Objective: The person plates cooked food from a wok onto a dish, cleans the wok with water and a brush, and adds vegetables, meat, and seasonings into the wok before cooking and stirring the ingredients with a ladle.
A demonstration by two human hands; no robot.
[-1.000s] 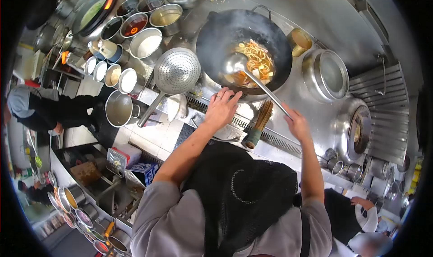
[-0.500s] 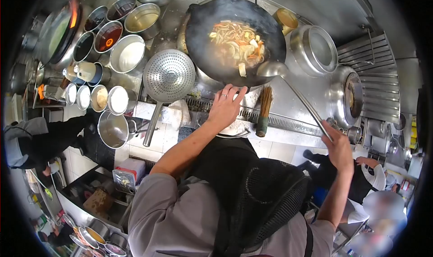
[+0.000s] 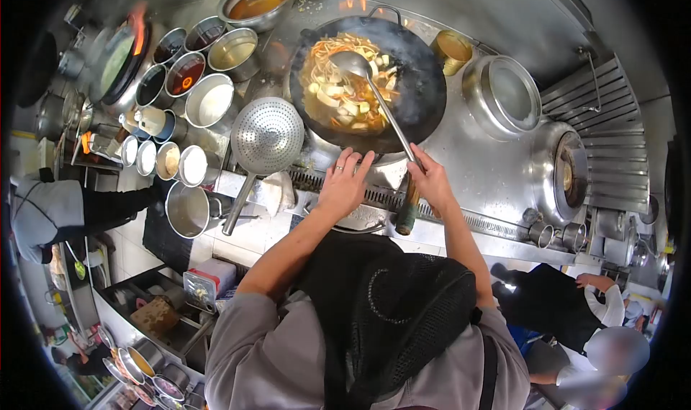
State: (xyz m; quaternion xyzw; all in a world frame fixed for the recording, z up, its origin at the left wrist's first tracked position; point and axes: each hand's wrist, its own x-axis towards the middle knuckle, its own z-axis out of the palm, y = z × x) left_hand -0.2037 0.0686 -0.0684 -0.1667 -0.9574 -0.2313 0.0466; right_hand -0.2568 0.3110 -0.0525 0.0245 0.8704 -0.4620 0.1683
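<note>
A black wok point(image 3: 421, 100) of noodles, vegetables and pale pieces point(image 3: 335, 100) steams on the stove. At its near edge is my left hand point(image 3: 345, 187), closed on the near rim or a handle there; my fingers partly cover the spot. My right hand point(image 3: 430, 179) is closed round the handle of a metal ladle point(image 3: 389, 115), whose bowl rests over the noodles. Just beneath my right hand lies a brush with a green-wrapped end point(image 3: 407, 219), its bristles partly hidden.
A perforated strainer point(image 3: 268, 136) lies left of the wok, beside metal pots of sauces point(image 3: 210, 100) and a pot of orange liquid point(image 3: 257, 5). Flames rise behind the wok. Lidded pots point(image 3: 504, 97) stand right. People are at far left point(image 3: 50, 212) and lower right point(image 3: 554, 302).
The ladle has swung left from the wok's right edge into the noodles, with my right hand coming inward. The food now lies further left in the wok. Flames have appeared behind it.
</note>
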